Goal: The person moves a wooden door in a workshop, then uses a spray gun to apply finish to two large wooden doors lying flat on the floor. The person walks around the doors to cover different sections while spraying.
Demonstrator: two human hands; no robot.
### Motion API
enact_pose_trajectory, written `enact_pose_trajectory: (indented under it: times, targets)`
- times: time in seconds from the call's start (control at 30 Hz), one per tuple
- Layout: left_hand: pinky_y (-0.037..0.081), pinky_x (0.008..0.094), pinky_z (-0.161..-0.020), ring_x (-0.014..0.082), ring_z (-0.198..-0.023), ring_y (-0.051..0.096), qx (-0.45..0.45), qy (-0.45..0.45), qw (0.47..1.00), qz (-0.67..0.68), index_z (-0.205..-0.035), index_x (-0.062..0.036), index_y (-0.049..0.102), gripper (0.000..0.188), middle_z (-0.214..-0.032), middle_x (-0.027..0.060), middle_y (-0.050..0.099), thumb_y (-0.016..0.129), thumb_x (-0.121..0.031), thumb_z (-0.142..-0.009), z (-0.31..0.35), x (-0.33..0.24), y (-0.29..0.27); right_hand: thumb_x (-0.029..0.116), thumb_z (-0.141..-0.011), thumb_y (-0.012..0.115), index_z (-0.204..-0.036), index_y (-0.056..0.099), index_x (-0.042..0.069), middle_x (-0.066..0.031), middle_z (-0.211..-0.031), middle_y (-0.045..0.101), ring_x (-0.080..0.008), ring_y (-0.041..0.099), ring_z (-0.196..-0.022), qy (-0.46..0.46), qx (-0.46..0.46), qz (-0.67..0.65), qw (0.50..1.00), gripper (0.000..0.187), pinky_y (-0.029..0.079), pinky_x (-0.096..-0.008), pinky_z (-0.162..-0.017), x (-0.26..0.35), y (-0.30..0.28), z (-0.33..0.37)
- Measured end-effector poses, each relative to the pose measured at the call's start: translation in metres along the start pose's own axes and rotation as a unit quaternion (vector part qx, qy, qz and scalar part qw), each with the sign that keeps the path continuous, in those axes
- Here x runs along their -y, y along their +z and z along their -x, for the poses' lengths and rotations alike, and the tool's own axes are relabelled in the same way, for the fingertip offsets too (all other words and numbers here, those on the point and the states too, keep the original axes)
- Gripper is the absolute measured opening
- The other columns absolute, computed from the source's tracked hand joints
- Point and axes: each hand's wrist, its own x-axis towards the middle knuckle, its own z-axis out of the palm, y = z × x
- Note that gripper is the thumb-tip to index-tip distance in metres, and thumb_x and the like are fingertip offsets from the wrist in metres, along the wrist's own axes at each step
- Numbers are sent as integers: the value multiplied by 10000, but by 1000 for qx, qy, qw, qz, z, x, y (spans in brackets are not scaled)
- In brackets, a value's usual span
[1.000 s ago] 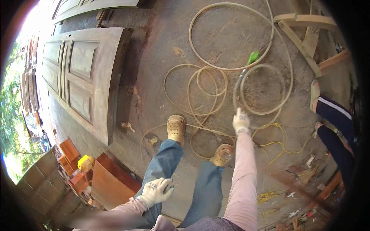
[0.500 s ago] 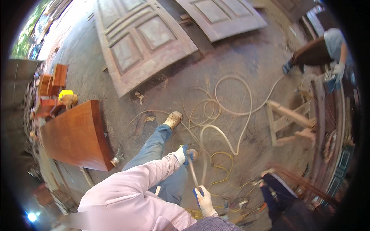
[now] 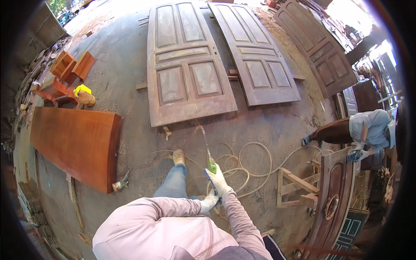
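Note:
My right hand [image 3: 219, 182], in a white work glove with blue on the palm, is closed around a green-handled tool [image 3: 211, 164] with a long, thin metal nozzle. The nozzle points away from me, toward the near end of a panelled door. Just below, my left hand [image 3: 209, 202], gloved alike, is closed at the tool's rear end, close to the right wrist. What it grips there is mostly hidden, perhaps the hose. A pale hose [image 3: 255, 175] lies in loops on the floor to the right of the tool.
Two panelled wooden doors [image 3: 158, 117] [image 3: 273, 100] lie raised ahead. An orange-brown wooden slab [image 3: 73, 147] stands at left. At right, a co-worker [image 3: 368, 125] with gloved hands bends over a dark carved door [image 3: 331, 186]. A wooden trestle [image 3: 299, 184] stands nearer.
The view has swung up, showing more of the doors. My hands have come together from being apart along the hose; the green tool now shows in my right hand.

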Motion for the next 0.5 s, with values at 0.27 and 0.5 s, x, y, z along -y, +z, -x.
enact_pose_trajectory:
  times: [0.27,0.5]
  targets:
    - [495,323,-829,174,-936,582,70,13,997,2,-1264,-61,427,468,-1102,62,580,637,-239,-885,-70,-120,-136,323,-907,566,-1241,430,60,-201,-1042,628,-328,611,-967,42,89,221,970,446,477,-412,-814,111,65,-143]
    - [488,359,-758,215,-863,592,-77,11,895,439,-1107,-64,565,289,-960,75,614,554,-284,-920,-85,-134,-345,414,-896,523,-1100,431,17,-269,-972,634,-429,606,-945,50,-148,401,903,456,465,-483,-826,145,43,-288]
